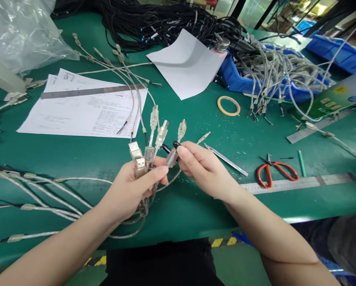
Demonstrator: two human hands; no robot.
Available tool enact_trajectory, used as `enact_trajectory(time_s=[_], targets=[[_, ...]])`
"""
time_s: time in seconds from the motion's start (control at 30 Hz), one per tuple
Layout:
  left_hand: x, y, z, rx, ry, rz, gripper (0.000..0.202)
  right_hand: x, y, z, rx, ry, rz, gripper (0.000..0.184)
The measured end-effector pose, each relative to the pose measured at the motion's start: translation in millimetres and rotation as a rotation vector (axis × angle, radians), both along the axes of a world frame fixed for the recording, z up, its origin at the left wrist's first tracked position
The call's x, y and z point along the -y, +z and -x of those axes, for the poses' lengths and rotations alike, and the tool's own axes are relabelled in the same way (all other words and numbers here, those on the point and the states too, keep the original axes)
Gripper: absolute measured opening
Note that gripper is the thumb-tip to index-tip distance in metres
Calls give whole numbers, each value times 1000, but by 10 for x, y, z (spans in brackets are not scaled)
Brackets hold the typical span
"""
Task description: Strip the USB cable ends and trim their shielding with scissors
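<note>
Here the left hand [136, 186] is clenched around a bunch of clear cable plugs [154, 139], which stand up out of the fist above the near edge of the green table [76, 159], their grey cables [47, 194] trailing off to the left across the mat. The right hand [200, 169] pinches one plug [172, 158] of the same bunch between thumb and fingers, touching the left hand's fingertips. Just beyond the right hand lie tweezers [225, 159]; further right are red-handled scissors [276, 171] and a steel ruler [299, 183]. Printed sheets [82, 107] lie behind the left hand, a tape ring [228, 106] well behind the right
</note>
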State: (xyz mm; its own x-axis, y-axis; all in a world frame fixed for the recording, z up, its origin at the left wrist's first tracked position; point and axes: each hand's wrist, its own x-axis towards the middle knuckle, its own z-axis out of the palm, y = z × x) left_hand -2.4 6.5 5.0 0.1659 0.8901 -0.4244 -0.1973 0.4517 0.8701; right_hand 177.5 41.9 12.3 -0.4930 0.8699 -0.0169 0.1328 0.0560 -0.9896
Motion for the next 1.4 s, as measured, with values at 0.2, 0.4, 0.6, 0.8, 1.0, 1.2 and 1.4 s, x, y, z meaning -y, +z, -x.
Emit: enact_trajectory(time_s=[0.2,0.4,0.6,0.8,1.0,1.2,1.4], targets=[[-25,35,-10,111,-117,6,22,-56,-42,52,-375,-124,327,23],[-9,33,-41,127,-51,10,15,-54,-108,88,-354,-210,241,27],[14,24,-22,12,-4,-16,19,-27,-72,33,-185,-149,149,31],[34,22,-54,-44,96,-113,11,111,103,-11,132,176,-12,29],[51,43,-69,-184,6,-159,10,62,54,-54,251,14,-233,29],[5,-12,-8,-181,-66,-142,20,46,76,-97,139,128,-111,22],[-53,-21,15,111,-196,5,27,-33,-42,-76,-166,-41,193,28]])
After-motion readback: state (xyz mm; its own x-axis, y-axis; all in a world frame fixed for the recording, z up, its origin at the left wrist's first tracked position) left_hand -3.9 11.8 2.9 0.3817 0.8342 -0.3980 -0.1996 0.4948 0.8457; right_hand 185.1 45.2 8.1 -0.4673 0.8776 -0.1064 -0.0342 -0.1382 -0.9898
